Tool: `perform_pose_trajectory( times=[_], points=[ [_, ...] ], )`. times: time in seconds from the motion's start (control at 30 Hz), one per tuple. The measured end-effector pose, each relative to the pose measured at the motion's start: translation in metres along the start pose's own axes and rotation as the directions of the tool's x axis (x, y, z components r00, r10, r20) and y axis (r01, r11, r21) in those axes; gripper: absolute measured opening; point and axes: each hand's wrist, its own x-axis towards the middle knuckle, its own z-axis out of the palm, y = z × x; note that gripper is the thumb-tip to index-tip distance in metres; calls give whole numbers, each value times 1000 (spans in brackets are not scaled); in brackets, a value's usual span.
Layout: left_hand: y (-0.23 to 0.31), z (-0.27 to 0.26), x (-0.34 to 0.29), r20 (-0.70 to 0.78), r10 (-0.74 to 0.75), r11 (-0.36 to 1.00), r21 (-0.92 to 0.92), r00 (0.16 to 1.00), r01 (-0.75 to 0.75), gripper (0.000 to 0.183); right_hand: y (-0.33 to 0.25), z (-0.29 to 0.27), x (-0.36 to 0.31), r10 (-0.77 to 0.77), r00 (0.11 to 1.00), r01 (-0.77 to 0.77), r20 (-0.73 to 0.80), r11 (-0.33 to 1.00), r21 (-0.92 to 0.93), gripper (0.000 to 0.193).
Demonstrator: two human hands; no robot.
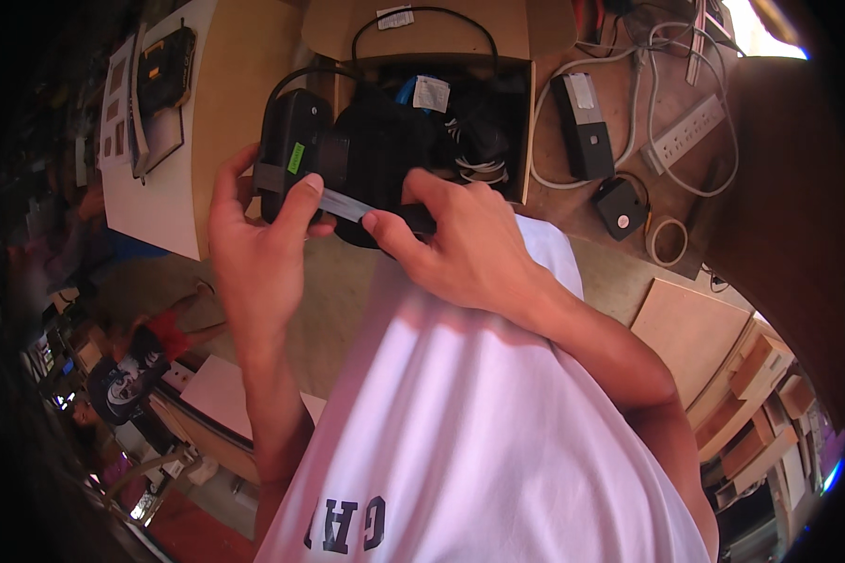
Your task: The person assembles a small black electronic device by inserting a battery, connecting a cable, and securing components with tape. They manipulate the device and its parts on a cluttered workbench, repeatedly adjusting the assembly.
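Observation:
My left hand [258,244] is closed around a black rounded device [291,127] with a green label and a black cable. A shiny, see-through grey strip [345,204], which looks like tape, stretches from under my left thumb toward my right hand [469,239]. A grey band of similar look crosses the device's lower part. My right thumb presses on the strip's other end, with the fingers curled; a dark thing beside them is partly hidden. Both hands are raised in front of an open cardboard box [526,141] that holds black items, coiled cables and a white-labelled packet [431,94].
Right of the box, a brown table carries a black-and-grey block [584,127], a white power strip [687,134], a small black box [620,208] and a tape roll [667,241]. At left, a yellow-and-black case [166,68] lies on a board. A person [131,371] is at lower left.

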Motion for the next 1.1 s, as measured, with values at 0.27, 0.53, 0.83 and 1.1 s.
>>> perform_pose_trajectory(
  times=[0.27,0.53,0.83,1.1],
  points=[
    [15,14,3,21,59,998,7,998,-59,73,-3,-2,-3,-487,844,407,-223,854,-326,43],
    [39,19,5,18,67,995,71,998,-68,79,-5,11,3,-538,752,437,-380,839,-324,37],
    [41,31,11,14,333,867,389,943,-311,89,-17,5,8,-634,651,378,-418,748,-546,33],
    [82,44,9,243,450,656,564,859,-503,84,-14,-10,20,-667,529,269,-525,718,-642,35]
  ],
)
